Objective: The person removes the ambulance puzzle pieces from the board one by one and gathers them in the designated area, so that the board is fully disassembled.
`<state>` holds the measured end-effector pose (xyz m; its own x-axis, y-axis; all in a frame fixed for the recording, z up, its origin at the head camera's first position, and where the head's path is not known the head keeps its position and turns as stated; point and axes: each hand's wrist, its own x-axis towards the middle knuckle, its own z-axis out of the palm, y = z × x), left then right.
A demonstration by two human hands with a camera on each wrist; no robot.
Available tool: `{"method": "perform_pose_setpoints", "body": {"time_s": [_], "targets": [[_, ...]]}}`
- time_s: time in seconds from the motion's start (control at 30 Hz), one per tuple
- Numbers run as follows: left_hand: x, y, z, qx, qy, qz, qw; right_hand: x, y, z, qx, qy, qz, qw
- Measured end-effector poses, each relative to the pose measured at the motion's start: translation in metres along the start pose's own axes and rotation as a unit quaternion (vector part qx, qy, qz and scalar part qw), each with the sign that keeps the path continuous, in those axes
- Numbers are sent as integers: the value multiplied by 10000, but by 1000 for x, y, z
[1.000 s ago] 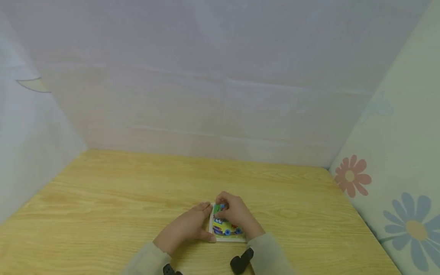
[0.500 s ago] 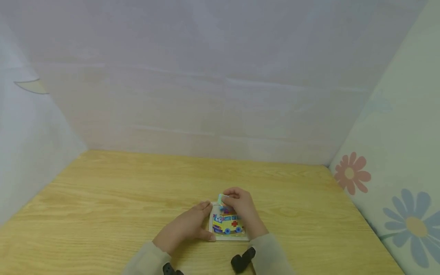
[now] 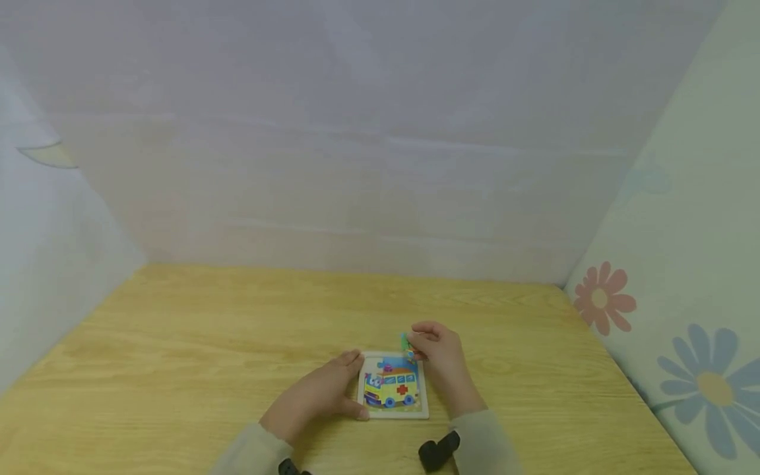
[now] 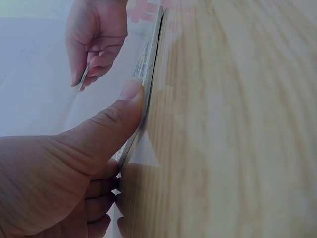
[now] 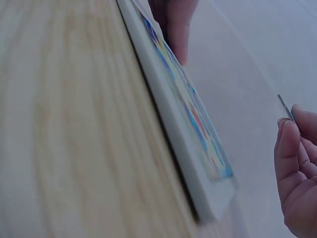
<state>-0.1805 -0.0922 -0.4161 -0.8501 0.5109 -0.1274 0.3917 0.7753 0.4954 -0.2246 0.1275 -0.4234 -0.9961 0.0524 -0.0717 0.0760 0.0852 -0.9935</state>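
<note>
A small square picture puzzle (image 3: 392, 415) with a pale frame lies on the table. Its picture shows a yellow ambulance, and a pale bare patch shows at its upper left. My left hand (image 3: 323, 396) holds the frame's left side, fingers at the far corner and thumb at the near one. In the left wrist view that thumb (image 4: 111, 121) presses the frame's edge. My right hand (image 3: 442, 356) pinches a green and blue puzzle piece (image 3: 405, 343) above the far right corner. Seen edge-on, the piece (image 5: 286, 106) stands clear of the board in the right wrist view.
The wooden table (image 3: 237, 330) extends around the puzzle. A pale cloth wall (image 3: 380, 165) rises behind it. On the right stands a panel with a red flower (image 3: 600, 299) and a blue flower (image 3: 712, 389).
My right hand has lifted the puzzle piece from the puzzle's upper left and carried it right, past the far edge. More of the picture is uncovered. The left hand stays at the frame.
</note>
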Motion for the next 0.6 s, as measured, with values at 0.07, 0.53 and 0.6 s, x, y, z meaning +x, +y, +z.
{"method": "perform_pose_setpoints", "body": {"time_s": [0.07, 0.53, 0.6], "targets": [[-1, -1, 0, -10, -16, -8, 10000, 0, 1, -6, -161, 129, -62, 9998], [0, -4, 3, -10, 80, -47, 10000, 4, 16, -29, -562, 682, 281, 9957], [-1, -2, 4, -27, 90, -55, 9999, 2, 18, -32, -808, 729, 260, 9937]]}}
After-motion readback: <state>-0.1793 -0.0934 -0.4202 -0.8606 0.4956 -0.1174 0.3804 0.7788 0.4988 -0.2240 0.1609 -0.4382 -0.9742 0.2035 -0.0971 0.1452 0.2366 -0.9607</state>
